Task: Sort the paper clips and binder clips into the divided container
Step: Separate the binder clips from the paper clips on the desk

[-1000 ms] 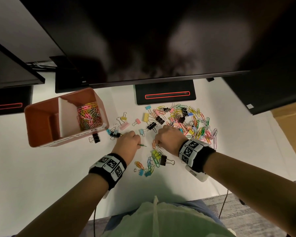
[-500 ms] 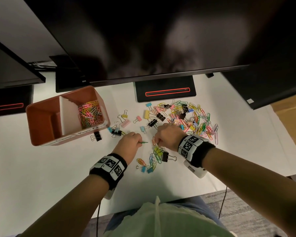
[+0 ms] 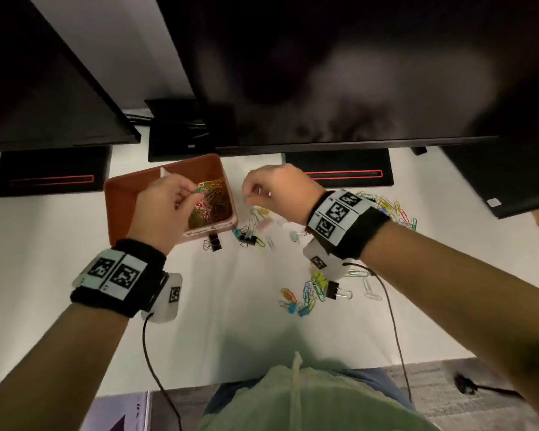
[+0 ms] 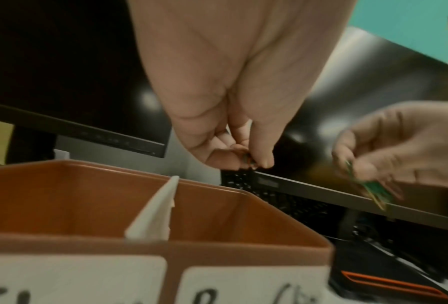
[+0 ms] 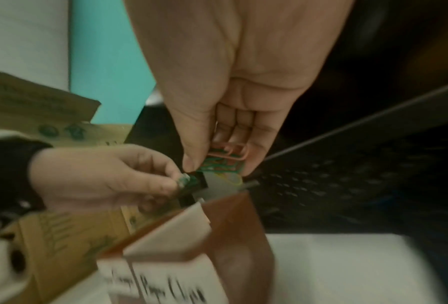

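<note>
The orange divided container (image 3: 119, 197) stands at the back left, with a white divider (image 4: 155, 214) and coloured paper clips (image 3: 215, 202) in its right compartment. My left hand (image 3: 193, 192) hovers over that compartment and pinches a green paper clip (image 3: 199, 189). Just right of the container, my right hand (image 3: 255, 194) is raised and pinches a few pink, green and yellow paper clips (image 5: 226, 157). In the right wrist view the left hand (image 5: 181, 181) is close to the right hand's fingertips, above the container (image 5: 233, 226). The left compartment's contents are hidden.
Loose binder clips (image 3: 246, 239) lie by the container's front right corner. A small mixed cluster (image 3: 311, 290) sits near me, and a paper clip pile (image 3: 392, 209) lies behind my right wrist. Dark monitors overhang the back, with stands (image 3: 339, 172) on the white table (image 3: 231, 331).
Both hands lifted off the table and moved back and left to the container. The left hand carried the green clip over the right compartment; the right hand came up holding clips.
</note>
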Demonstrator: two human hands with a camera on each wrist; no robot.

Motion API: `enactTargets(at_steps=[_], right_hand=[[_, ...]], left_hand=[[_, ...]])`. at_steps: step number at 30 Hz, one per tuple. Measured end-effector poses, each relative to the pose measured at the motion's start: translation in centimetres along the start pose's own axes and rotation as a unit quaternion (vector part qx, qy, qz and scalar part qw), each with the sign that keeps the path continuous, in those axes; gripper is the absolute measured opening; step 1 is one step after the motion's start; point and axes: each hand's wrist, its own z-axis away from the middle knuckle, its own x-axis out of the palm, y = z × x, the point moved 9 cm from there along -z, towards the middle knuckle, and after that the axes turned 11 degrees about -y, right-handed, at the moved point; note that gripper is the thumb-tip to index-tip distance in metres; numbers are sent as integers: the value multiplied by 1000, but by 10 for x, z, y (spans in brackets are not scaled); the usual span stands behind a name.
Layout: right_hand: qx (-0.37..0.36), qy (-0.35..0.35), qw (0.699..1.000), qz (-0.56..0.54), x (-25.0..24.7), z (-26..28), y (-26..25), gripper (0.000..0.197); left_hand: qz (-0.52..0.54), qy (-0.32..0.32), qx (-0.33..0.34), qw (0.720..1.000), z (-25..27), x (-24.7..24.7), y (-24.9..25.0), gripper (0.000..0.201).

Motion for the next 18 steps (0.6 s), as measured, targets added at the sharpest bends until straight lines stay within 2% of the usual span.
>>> enactTargets(at_steps=[4,8,10,13,16,18], right_hand=[[5,33,999,-5,-4,-55,-39,21],[10,21,999,-42,11,-64,-37,39],[-14,48,995,-84,10,-49,-28,35],[8,64,996,-66,17,-17,7,22],[83,-23,996,-4,47,13,50,22],[85,-96,991,29,74,27,61,29]], left_hand=[[-16,-11,-46,999,-16,-2,-22,22],[-14,27,27,999,4,-2,-6,26],[16,24,46,999,21,9,-1,29],[30,-43,48,997,40,51,-4,25],[4,-127,22,992,45,103,-15,35],[-4,-160,5,987,40,128,-18,47]])
